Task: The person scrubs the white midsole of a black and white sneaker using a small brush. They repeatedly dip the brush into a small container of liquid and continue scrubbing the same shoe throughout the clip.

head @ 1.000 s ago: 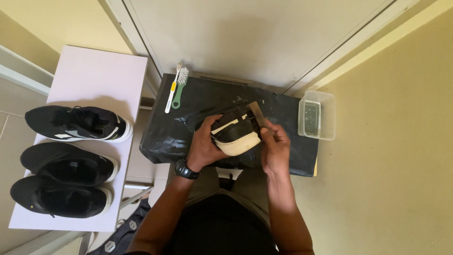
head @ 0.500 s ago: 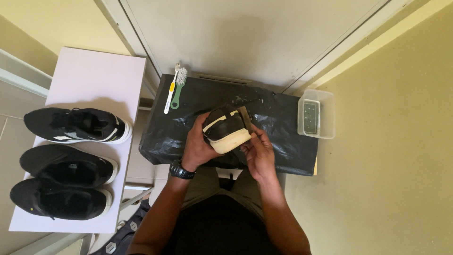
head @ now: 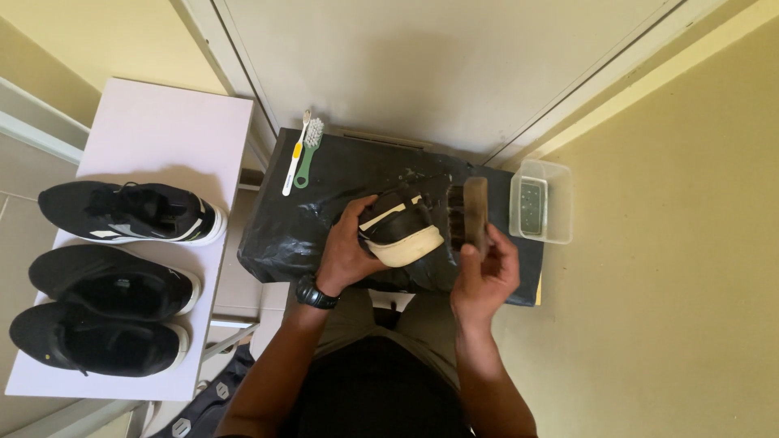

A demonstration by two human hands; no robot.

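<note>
My left hand [head: 345, 255] grips a black shoe with a cream sole [head: 400, 228], held tilted over a small table covered in black plastic [head: 308, 219]. A wooden shoe brush with dark bristles [head: 471, 212] is upright in my right hand [head: 484, 276], bristles facing the shoe's side and just right of it. A black watch [head: 314, 294] is on my left wrist.
A clear plastic tub with dark contents [head: 540, 201] stands at the table's right end. A yellow toothbrush [head: 295, 153] and a green brush [head: 307, 152] lie at its far left corner. Three black sneakers [head: 130, 212] rest on a white board [head: 162, 134] to the left.
My right hand has moved right, off the shoe, with the brush now upright beside it. The shoe has turned slightly in my left hand.
</note>
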